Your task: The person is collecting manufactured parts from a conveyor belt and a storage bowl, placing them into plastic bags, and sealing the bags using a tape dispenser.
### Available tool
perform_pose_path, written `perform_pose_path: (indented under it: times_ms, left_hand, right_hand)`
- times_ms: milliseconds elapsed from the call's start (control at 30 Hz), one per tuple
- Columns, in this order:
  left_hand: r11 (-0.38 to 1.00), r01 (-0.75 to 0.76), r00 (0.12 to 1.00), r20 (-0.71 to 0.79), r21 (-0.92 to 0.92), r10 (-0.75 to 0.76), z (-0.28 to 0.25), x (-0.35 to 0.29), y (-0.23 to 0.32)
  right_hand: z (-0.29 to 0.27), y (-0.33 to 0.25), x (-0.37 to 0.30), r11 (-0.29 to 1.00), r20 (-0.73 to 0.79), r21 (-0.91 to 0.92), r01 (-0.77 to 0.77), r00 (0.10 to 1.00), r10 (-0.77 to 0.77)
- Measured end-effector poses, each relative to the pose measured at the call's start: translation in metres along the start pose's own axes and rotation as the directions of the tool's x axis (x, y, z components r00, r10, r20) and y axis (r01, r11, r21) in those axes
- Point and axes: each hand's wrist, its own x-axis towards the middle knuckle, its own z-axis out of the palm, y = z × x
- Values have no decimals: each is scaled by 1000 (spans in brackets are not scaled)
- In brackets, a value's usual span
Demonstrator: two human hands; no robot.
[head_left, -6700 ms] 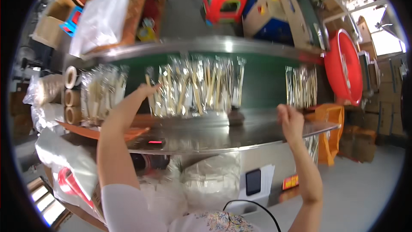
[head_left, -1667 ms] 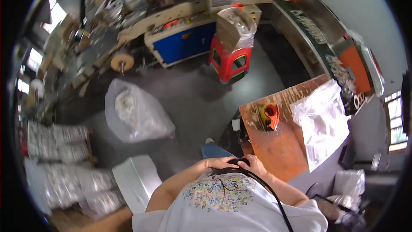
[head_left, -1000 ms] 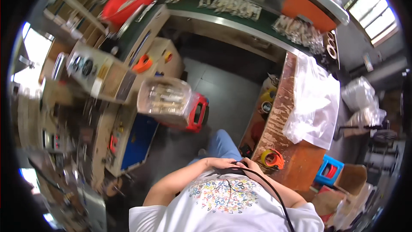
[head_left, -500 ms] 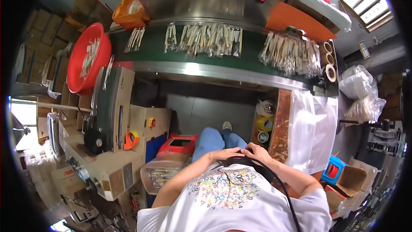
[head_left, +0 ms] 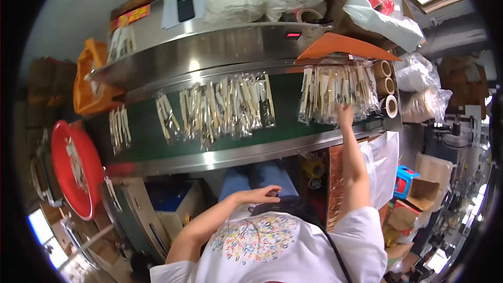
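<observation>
My right arm reaches forward to a pile of clear-wrapped packets at the right of the green conveyor belt. Pale sticks and white strips show through the wrapping, perhaps cutlery sets. The fingers of my right hand are curled against the pile's near end, seemingly pinching a packet. At my waist, my left hand is held with fingers apart beside a black pouch with a cord. A larger spread of packets covers the belt's middle, with smaller groups left of it.
A steel rail edges the belt. Left stands a red basin with packets, beyond it an orange basket. An orange flap hangs over the right pile. Tape rolls stand at the belt's right end. A phone lies on the upper shelf.
My right hand has left the black pouch and gone forward to the right pile. My left hand stays near the waist, now apart from the right. The view has shifted closer to the belt.
</observation>
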Motion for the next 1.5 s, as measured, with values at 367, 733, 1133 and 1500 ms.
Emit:
perform_pose_path:
  times_ms: [367, 733, 1133, 1500]
  left_hand:
    - [917, 14, 864, -457, -399, -212, -108, -24, -3]
    - [878, -263, 635, -757, -400, -155, -153, -6, 19]
    - [829, 548, -423, -820, 108, 386, -298, -134, -71]
    - [832, 554, -30, -999, 4, 24, -249, 18, 67]
  right_hand:
    - [61, 18, 59, 993, 27, 29, -116, 993, 116]
    - [71, -76, -5, 984, 234, -163, 77, 972, -37]
    - [70, -167, 0, 959, 611, -220, 182, 791, -10]
    - [142, -211, -93, 982, 476, 26, 187, 861, -177]
